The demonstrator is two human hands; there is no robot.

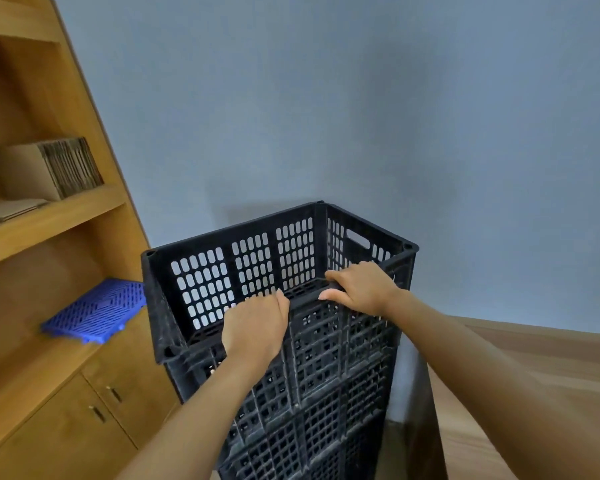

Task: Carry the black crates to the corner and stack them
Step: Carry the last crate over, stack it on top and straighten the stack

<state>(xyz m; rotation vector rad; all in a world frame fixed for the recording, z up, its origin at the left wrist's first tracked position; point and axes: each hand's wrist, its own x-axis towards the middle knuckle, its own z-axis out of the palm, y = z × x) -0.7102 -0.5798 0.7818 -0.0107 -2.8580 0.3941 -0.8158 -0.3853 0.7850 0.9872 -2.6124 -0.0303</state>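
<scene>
A stack of black perforated crates stands in the corner against the grey-blue wall. The top black crate sits slightly skewed on the ones below, its left side overhanging. My left hand grips the near rim of the top crate, fingers curled over the edge. My right hand holds the same near rim further right, thumb on the outside and fingers inside. The crate is empty.
A wooden shelf unit with cupboard doors stands just left of the stack. On it lie a blue plastic grid panel and flattened cardboard. A wooden surface runs along the right.
</scene>
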